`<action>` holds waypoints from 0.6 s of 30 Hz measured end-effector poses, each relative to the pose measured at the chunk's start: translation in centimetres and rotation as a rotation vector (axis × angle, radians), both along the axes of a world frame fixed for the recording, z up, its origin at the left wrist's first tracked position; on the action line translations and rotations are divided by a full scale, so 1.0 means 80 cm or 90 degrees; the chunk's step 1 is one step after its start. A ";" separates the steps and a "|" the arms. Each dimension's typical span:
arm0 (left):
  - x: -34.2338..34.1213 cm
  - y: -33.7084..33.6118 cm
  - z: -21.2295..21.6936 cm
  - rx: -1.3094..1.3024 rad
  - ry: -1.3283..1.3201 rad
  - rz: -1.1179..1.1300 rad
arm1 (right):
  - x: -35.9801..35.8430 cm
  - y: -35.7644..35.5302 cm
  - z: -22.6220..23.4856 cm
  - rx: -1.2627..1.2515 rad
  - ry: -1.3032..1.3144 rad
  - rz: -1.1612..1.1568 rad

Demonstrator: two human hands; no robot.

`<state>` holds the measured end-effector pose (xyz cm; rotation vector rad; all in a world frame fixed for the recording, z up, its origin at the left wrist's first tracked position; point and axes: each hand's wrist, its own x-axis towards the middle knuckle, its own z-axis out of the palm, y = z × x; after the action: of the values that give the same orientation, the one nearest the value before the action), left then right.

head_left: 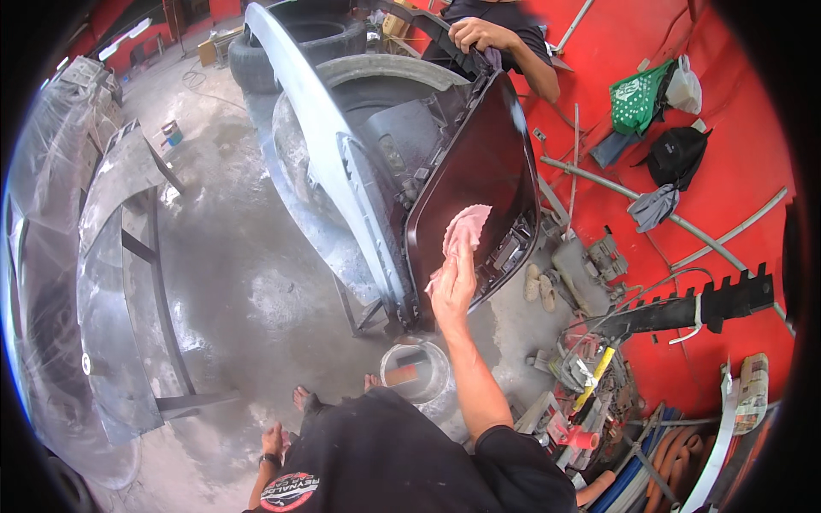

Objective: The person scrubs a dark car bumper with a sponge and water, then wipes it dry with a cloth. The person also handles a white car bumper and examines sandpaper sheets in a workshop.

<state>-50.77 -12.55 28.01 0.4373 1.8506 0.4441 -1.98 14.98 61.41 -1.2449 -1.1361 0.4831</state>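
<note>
My right hand [453, 291] is closed on a pink cloth [467, 229] and presses it against a glossy dark maroon car body panel [466, 184]. The cloth's upper part fans out beyond my fingertips. Black trim and fittings run along the panel's edges. Beside the panel, on its left, stands a long pale grey-blue curved body part [321, 137]. My left hand [273, 440], with a dark watch at the wrist, hangs low by my side, away from the panel; its fingers are too small and partly hidden to read.
At the far end another person's hand [483, 34] rests by the panel's top. Tyres [312, 34] lie behind. A clear bucket [414, 372] stands near my feet. Grey panels on a stand [120, 282] are at left; tools, hoses [684, 462] and scrap at right.
</note>
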 end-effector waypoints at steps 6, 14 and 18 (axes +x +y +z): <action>0.005 0.034 -0.002 0.083 -0.137 0.138 | -0.040 -0.003 0.012 0.141 -0.518 -0.024; -0.028 -0.059 -0.105 -0.037 -0.095 0.163 | -0.099 0.116 0.170 0.219 -0.950 0.129; -0.026 -0.068 -0.113 -0.094 -0.059 0.165 | -0.118 0.190 0.195 0.282 -1.139 0.131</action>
<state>-52.85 -18.00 18.98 0.0747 1.8413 0.4900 -11.41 30.16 77.01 -0.9668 -2.6287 -0.9928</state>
